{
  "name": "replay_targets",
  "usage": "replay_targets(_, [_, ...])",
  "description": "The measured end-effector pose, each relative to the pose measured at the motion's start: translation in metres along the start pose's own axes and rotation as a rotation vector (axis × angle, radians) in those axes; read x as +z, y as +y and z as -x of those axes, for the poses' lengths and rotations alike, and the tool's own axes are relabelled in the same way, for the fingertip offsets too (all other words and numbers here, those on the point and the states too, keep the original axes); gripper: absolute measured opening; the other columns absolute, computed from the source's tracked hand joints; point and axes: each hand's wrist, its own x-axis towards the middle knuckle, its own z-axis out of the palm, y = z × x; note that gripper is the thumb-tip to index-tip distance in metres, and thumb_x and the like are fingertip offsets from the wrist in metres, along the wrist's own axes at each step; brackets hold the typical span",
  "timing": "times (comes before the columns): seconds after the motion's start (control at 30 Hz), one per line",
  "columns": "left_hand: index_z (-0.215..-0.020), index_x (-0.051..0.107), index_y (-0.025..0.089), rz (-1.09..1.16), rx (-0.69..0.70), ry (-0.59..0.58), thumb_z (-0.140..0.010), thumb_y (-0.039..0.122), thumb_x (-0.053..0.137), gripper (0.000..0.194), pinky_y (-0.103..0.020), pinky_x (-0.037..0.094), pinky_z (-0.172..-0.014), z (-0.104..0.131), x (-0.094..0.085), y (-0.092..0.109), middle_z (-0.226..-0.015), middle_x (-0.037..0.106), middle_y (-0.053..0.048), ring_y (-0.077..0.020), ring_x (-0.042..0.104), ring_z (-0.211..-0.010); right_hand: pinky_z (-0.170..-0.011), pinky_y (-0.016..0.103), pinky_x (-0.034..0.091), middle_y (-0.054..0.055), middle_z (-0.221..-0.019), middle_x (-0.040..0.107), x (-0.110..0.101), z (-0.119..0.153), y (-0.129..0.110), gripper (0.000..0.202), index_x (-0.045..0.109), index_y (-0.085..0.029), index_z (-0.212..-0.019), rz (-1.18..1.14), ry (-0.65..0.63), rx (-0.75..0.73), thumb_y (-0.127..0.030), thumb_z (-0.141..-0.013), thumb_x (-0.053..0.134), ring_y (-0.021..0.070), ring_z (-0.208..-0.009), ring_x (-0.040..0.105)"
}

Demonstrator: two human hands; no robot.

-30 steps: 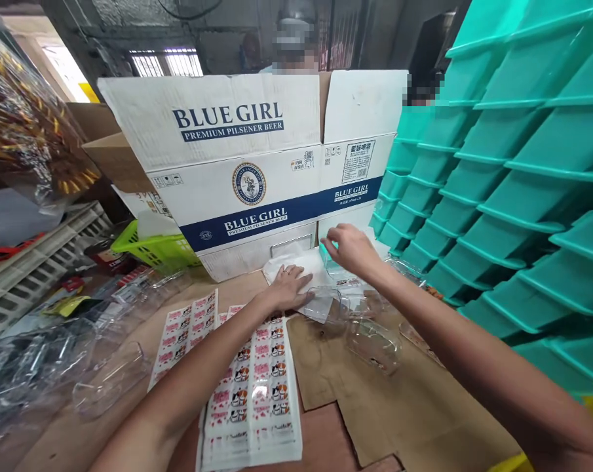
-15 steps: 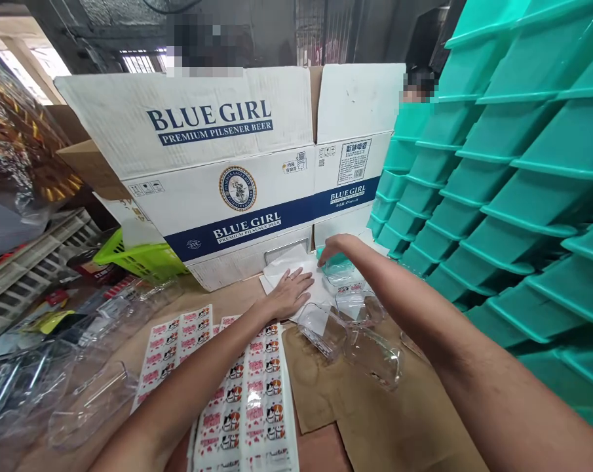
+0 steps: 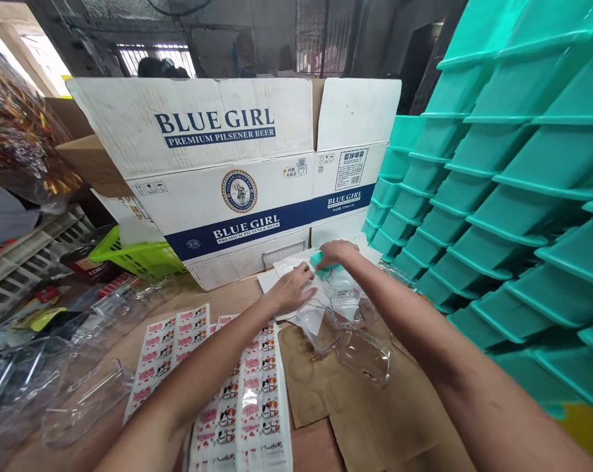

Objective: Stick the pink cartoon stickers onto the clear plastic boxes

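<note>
My left hand (image 3: 292,290) is over white paper sheets (image 3: 282,270), its fingers bent and drawn together; whatever they hold, if anything, is hidden. Just to the right, my right hand (image 3: 339,252) has its fingers curled over a small teal plastic piece (image 3: 327,265), partly covered by the hand. Below it sits a clear plastic container (image 3: 343,288) with a printed sticker. Nearer to me, another clear plastic piece (image 3: 320,331) and a clear plastic container (image 3: 367,359) lie on brown cardboard (image 3: 375,419).
Sticker sheets (image 3: 267,410) with cat pictures lie beneath my left forearm. A white beer carton (image 3: 192,183) stands behind my hands. Stacked teal bins (image 3: 517,203) rise on the right. At left are a green basket (image 3: 139,257) and several clear plastic pieces (image 3: 87,403).
My left hand has gone from lying flat on the paper to bent fingers, slightly raised. My right hand has shifted a little at the teal piece. The view has moved slightly.
</note>
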Motion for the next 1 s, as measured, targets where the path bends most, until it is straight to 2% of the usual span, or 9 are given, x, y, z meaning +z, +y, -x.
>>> replay_targets(0.07, [-0.103,0.063,0.017,0.007,-0.035,0.066,-0.091,0.035,0.053,0.024,-0.035,0.051,-0.087,0.026,-0.028,-0.003,-0.106,0.062,-0.01,-0.0211,0.063,-0.094,-0.091,0.071,0.038,0.022,-0.126,0.064,0.001,0.008,-0.011,0.076,0.061,-0.019,-0.128,-0.014,0.038,-0.001,-0.063,-0.068,0.072,0.0444,-0.114,0.059])
replay_targets(0.17, [-0.101,0.065,0.017,0.011,-0.151,0.202,-0.095,0.034,0.048,0.024,-0.034,0.05,-0.088,0.09,-0.079,-0.007,-0.101,0.066,-0.009,-0.0207,0.063,-0.096,-0.095,0.071,0.033,0.023,-0.133,0.06,-0.002,0.033,-0.015,0.068,0.054,-0.018,-0.136,-0.051,0.151,-0.07,-0.063,-0.085,0.053,0.043,-0.121,0.055])
replay_targets(0.27, [-0.094,0.068,0.018,0.015,-0.364,0.39,-0.092,0.037,0.053,0.025,-0.032,0.051,-0.084,0.169,-0.116,0.003,-0.093,0.069,-0.007,-0.02,0.065,-0.089,-0.098,0.059,0.04,0.02,-0.134,0.06,-0.004,0.071,-0.009,0.056,0.056,-0.018,-0.135,-0.098,0.241,-0.186,-0.055,-0.092,0.049,0.0389,-0.122,0.056])
replay_targets(0.33, [-0.092,0.069,0.018,0.075,-0.505,0.479,-0.09,0.039,0.057,0.025,-0.03,0.052,-0.082,0.219,-0.122,0.018,-0.092,0.071,-0.006,-0.0196,0.066,-0.087,-0.096,0.048,0.045,0.015,-0.131,0.064,0.001,0.103,-0.003,0.051,0.059,-0.02,-0.131,-0.126,0.269,-0.266,-0.05,-0.091,0.054,0.0347,-0.118,0.059])
replay_targets(0.5, [-0.095,0.07,0.017,0.188,-0.639,0.596,-0.09,0.038,0.058,0.025,-0.03,0.056,-0.082,0.317,-0.095,0.066,-0.097,0.071,-0.008,-0.0201,0.067,-0.092,-0.087,0.037,0.052,0.011,-0.119,0.071,0.044,0.186,-0.014,0.039,0.068,-0.018,-0.118,-0.378,0.341,-0.48,-0.043,-0.091,0.058,0.0286,-0.104,0.068])
replay_targets(0.6, [-0.096,0.07,0.018,0.062,-0.619,0.661,-0.091,0.036,0.055,0.024,-0.035,0.054,-0.091,0.35,-0.072,0.083,-0.103,0.07,-0.009,-0.0212,0.067,-0.098,-0.083,0.037,0.054,0.011,-0.113,0.073,0.08,0.227,-0.053,0.033,0.07,-0.018,-0.115,-0.479,0.307,-0.65,-0.038,-0.092,0.058,0.0266,-0.095,0.071])
replay_targets(0.7, [-0.112,0.067,0.02,-0.084,-0.593,0.617,-0.09,0.037,0.056,0.03,-0.042,0.05,-0.102,0.371,-0.054,0.082,-0.123,0.065,-0.011,-0.0252,0.061,-0.117,-0.086,0.038,0.054,0.012,-0.113,0.072,0.112,0.251,-0.11,0.029,0.071,-0.018,-0.114,-0.477,0.279,-0.829,-0.034,-0.092,0.059,0.027,-0.099,0.069])
replay_targets(0.83, [-0.129,0.057,0.02,-0.22,-0.552,0.445,-0.089,0.037,0.059,0.044,-0.057,0.036,-0.112,0.388,-0.034,0.07,-0.138,0.058,-0.014,-0.032,0.047,-0.135,-0.101,0.039,0.048,0.015,-0.134,0.06,0.137,0.251,-0.189,0.04,0.062,-0.016,-0.128,-0.459,0.31,-0.881,-0.03,-0.091,0.062,0.0277,-0.122,0.059])
replay_targets(1.0, [-0.128,0.055,0.018,-0.219,-0.455,0.379,-0.092,0.033,0.057,0.039,-0.057,0.033,-0.115,0.39,-0.029,0.069,-0.137,0.058,-0.013,-0.0301,0.042,-0.139,-0.105,0.043,0.045,0.021,-0.137,0.055,0.136,0.202,-0.251,0.041,0.058,-0.01,-0.13,-0.4,0.339,-0.765,-0.029,-0.094,0.059,0.0292,-0.125,0.055])
